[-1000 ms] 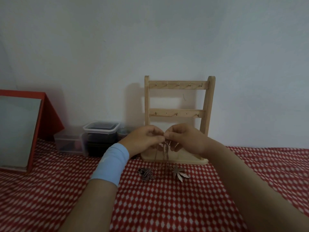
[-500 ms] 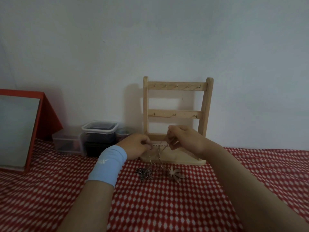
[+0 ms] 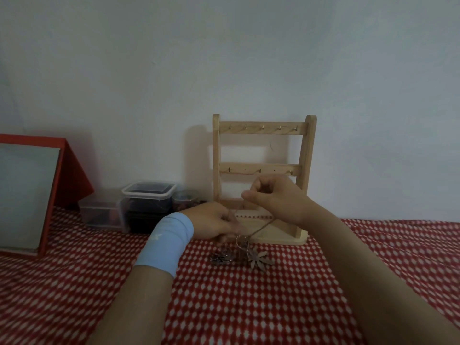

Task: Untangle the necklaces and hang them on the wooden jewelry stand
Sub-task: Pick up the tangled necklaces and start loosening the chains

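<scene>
In the head view, both hands work just in front of a wooden jewelry stand (image 3: 263,180) that stands upright against a pale wall on a red-and-white checked cloth (image 3: 249,307). The left hand (image 3: 214,224), with a light blue wristband (image 3: 165,241) on its forearm, sits low near the cloth, its fingers closed in a pinch on a thin chain. The right hand (image 3: 276,199) is higher, in front of the stand's lower part, thumb and fingers pinched together on the same tangle of necklaces (image 3: 242,245). A strand runs slanting from the right hand down to the tangle, and loops hang from between the hands to the cloth. On the cloth below lie a leaf-shaped pendant (image 3: 258,257) and, just to its left, a dark metallic pendant cluster (image 3: 222,257); its exact form is too blurred to tell. The stand's two hook rails carry no necklace. To the left, by the wall, sit clear plastic lidded containers (image 3: 146,205) with dark contents, and further left a red-framed mirror (image 3: 27,195) leans tilted back.
</scene>
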Motion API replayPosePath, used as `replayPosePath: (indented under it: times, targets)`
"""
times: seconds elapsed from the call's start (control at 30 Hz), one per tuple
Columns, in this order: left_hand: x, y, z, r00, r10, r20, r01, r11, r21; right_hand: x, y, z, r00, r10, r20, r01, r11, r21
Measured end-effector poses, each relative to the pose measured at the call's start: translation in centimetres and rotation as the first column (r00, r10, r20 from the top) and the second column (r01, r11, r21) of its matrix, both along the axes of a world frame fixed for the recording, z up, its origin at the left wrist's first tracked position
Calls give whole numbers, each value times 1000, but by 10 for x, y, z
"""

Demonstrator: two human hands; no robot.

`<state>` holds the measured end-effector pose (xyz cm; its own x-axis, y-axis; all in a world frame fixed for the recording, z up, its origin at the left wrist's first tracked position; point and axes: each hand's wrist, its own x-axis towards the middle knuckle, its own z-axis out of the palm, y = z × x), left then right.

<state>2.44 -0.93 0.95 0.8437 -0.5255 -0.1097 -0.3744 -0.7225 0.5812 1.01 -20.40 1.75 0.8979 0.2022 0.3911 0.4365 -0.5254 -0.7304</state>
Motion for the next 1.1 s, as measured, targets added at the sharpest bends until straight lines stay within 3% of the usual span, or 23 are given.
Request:
replayPosePath:
  times: [0.07,0.13,0.17,0.27,0.4,0.5,0.57,0.63,0.7,0.8,0.93,1.1]
  targets:
    - [5,7,3,984,149,98,-133,979,-152,2,-6,2,995,-80,64,91,976,-198]
    - [5,10,6,965,262,15,-228,865,-448,3,-9,2,989,-137,58,148,914,-377]
    - [4,10,9,957,288,20,-236,819,-523,3,-8,2,986,-162,38,161,874,-459]
    - [5,6,10,922,335,194,-167,797,-580,0,-2,1,965,-260,-23,176,713,-679]
    - [4,1,8,946,302,119,-154,739,-656,-1,-1,-2,967,-248,-66,105,617,-780]
    - [7,4,6,932,278,231,-137,863,-487,0,-3,-4,966,-232,-113,39,567,-823]
    - [11,6,5,905,264,333,-148,930,-336,2,-4,-7,964,-201,-172,-22,586,-810]
    - [12,10,8,894,267,360,-180,949,-258,4,-6,-8,963,-152,-221,-48,714,-698]
    - [11,15,12,923,224,312,-170,967,-192,5,-9,-7,971,-107,-214,-33,826,-563]
    - [6,21,14,985,118,123,-104,988,-114,4,-15,0,977,-53,-205,-39,905,-424]
    - [2,19,7,995,7,-104,-22,989,-147,4,-15,3,977,-30,-211,-34,955,-294]
    - [7,3,-8,1000,13,1,-12,960,-278,4,-3,-2,974,-29,-223,6,995,-102]
